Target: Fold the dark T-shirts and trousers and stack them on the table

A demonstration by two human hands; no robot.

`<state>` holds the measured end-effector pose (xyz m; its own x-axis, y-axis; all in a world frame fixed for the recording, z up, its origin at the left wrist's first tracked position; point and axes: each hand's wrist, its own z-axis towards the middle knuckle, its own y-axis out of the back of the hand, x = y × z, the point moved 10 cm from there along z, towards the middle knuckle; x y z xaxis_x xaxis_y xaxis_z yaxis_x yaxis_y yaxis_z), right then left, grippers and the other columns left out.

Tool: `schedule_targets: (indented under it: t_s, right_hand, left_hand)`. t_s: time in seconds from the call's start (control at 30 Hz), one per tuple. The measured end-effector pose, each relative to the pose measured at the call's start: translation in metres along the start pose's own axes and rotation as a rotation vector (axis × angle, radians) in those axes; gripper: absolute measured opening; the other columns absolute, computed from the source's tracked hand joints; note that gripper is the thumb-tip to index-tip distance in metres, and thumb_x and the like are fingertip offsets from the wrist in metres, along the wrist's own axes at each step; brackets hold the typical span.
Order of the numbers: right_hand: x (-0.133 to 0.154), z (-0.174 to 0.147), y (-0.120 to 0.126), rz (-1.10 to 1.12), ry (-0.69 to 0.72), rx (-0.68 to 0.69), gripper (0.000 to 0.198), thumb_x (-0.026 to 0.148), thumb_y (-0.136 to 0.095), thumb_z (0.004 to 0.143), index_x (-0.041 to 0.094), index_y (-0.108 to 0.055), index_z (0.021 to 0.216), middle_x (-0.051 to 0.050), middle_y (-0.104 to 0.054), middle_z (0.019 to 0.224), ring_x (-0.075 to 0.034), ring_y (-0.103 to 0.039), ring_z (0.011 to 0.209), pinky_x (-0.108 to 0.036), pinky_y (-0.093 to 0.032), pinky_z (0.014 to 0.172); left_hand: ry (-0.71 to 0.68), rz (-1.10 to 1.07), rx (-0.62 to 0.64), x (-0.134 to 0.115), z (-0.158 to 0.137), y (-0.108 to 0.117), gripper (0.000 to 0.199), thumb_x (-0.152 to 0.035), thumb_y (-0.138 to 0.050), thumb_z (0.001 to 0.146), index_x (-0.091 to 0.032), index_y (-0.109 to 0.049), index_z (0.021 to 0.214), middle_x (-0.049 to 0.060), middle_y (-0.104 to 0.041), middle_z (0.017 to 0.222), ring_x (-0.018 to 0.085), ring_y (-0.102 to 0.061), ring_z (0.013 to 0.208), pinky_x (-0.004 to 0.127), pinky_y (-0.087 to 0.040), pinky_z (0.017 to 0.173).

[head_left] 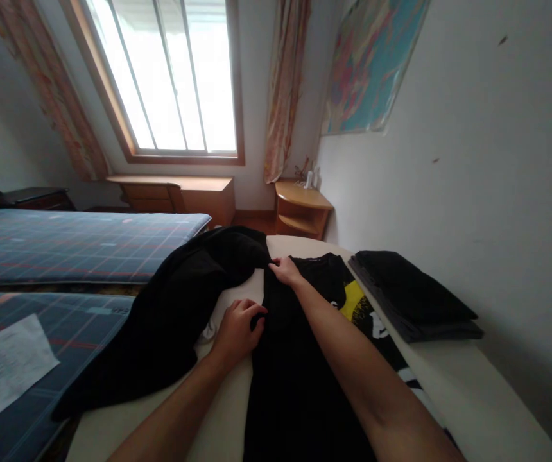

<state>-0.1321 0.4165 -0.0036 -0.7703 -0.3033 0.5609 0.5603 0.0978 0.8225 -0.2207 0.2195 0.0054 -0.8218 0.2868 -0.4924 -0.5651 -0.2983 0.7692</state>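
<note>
A black T-shirt (pixel 295 385) with a yellow and white print lies on the cream table (pixel 223 398), one side folded over so that only part of the print shows. My right hand (pixel 285 271) pinches its far left corner between thumb and fingers. Nearer to me, my left hand (pixel 241 328) has its fingers curled and closed at the shirt's left edge; the fabric between the fingertips is hard to make out. A second black garment (pixel 174 308) lies crumpled to the left, hanging over the table's edge and touching the shirt near my right hand.
A stack of folded dark clothes (pixel 415 295) sits on the table's right side by the wall. Plaid mattresses (pixel 88 247) lie to the left, with a written paper sheet (pixel 11 366) on the nearer one. Beyond stand a wooden desk (pixel 208 186) and a corner shelf (pixel 302 199).
</note>
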Motion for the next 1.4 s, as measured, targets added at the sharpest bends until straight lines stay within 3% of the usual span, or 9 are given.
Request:
schedule_targets:
  t_s: [0.17,0.43,0.67,0.77,0.87,0.97,1.13,1.27,1.4]
  right_hand:
    - [0.015,-0.012,-0.002,-0.138,0.058,-0.050,0.037,0.021,-0.051,0.094,0.023,-0.056,0.131,-0.010,-0.069,0.122,-0.026,-0.059,0.117,-0.043,-0.037,0.102]
    - [0.022,-0.028,0.013,-0.271,0.148,-0.116,0.045,0.012,-0.032,0.097,0.023,-0.053,0.135,-0.014,-0.060,0.131,-0.027,-0.053,0.119,-0.038,-0.041,0.094]
    - [0.046,-0.067,0.001,-0.297,0.305,-0.061,0.031,0.024,-0.040,0.098,0.021,-0.066,0.116,-0.010,-0.067,0.120,-0.024,-0.057,0.114,-0.035,-0.037,0.101]
    - [0.042,-0.079,-0.013,-0.304,0.330,-0.006,0.039,0.030,-0.042,0.098,0.018,-0.060,0.130,-0.012,-0.061,0.135,-0.026,-0.052,0.125,-0.037,-0.035,0.106]
    - [0.028,-0.080,-0.027,-0.304,0.287,0.084,0.057,0.042,-0.038,0.099,0.017,-0.042,0.150,-0.010,-0.037,0.159,-0.029,-0.030,0.145,-0.046,-0.021,0.117]
    - [0.013,-0.070,-0.034,-0.294,0.192,0.166,0.067,0.054,-0.031,0.100,0.019,-0.029,0.157,-0.006,-0.022,0.165,-0.030,-0.015,0.151,-0.051,-0.011,0.120]
    - [0.003,-0.049,-0.031,-0.297,0.113,0.155,0.065,0.056,-0.025,0.101,0.021,-0.032,0.155,-0.006,-0.022,0.165,-0.032,-0.015,0.151,-0.056,-0.010,0.119]
    - [0.001,-0.040,-0.022,-0.303,0.139,0.104,0.057,0.050,-0.029,0.102,0.023,-0.040,0.151,-0.004,-0.032,0.161,-0.026,-0.024,0.148,-0.046,-0.018,0.119]
    - [-0.010,-0.034,0.000,-0.328,0.098,-0.022,0.056,0.045,-0.033,0.102,0.017,-0.041,0.150,-0.011,-0.036,0.159,-0.025,-0.028,0.146,-0.041,-0.020,0.118]
  left_hand:
    - [0.007,0.028,-0.002,0.001,-0.001,-0.002,0.028,-0.014,-0.058,0.085,-0.024,-0.073,0.107,0.006,-0.068,0.096,0.025,-0.059,0.098,0.039,-0.047,0.090]
    - [0.058,0.107,-0.058,0.003,-0.001,0.003,0.014,-0.015,-0.059,0.084,-0.022,-0.070,0.086,0.005,-0.069,0.088,0.025,-0.060,0.094,0.038,-0.047,0.086]
    - [0.055,0.138,-0.072,0.002,-0.001,0.003,0.009,-0.017,-0.060,0.085,-0.023,-0.067,0.085,0.005,-0.068,0.085,0.025,-0.059,0.093,0.037,-0.046,0.083]
    - [0.058,0.162,-0.058,0.001,0.000,0.003,0.008,-0.015,-0.060,0.083,-0.022,-0.065,0.083,0.005,-0.068,0.085,0.025,-0.059,0.093,0.037,-0.045,0.083]
    - [0.073,0.203,-0.053,-0.001,0.000,0.003,0.008,-0.014,-0.060,0.082,-0.021,-0.063,0.080,0.006,-0.068,0.085,0.026,-0.059,0.091,0.037,-0.045,0.082]
    - [0.085,0.215,-0.051,-0.001,0.001,0.004,0.008,-0.014,-0.060,0.081,-0.021,-0.063,0.079,0.006,-0.067,0.085,0.026,-0.058,0.091,0.037,-0.044,0.080]
    - [0.101,0.178,-0.041,0.001,0.001,0.002,0.009,-0.014,-0.060,0.081,-0.021,-0.064,0.083,0.005,-0.067,0.085,0.026,-0.057,0.092,0.036,-0.043,0.082]
    - [0.120,0.164,-0.023,0.002,0.000,0.002,0.012,-0.012,-0.059,0.081,-0.021,-0.065,0.086,0.004,-0.067,0.085,0.025,-0.057,0.093,0.035,-0.043,0.084]
    - [0.121,0.165,-0.028,0.000,0.000,0.003,0.011,-0.013,-0.059,0.082,-0.021,-0.065,0.086,0.004,-0.067,0.086,0.025,-0.057,0.094,0.035,-0.042,0.085]
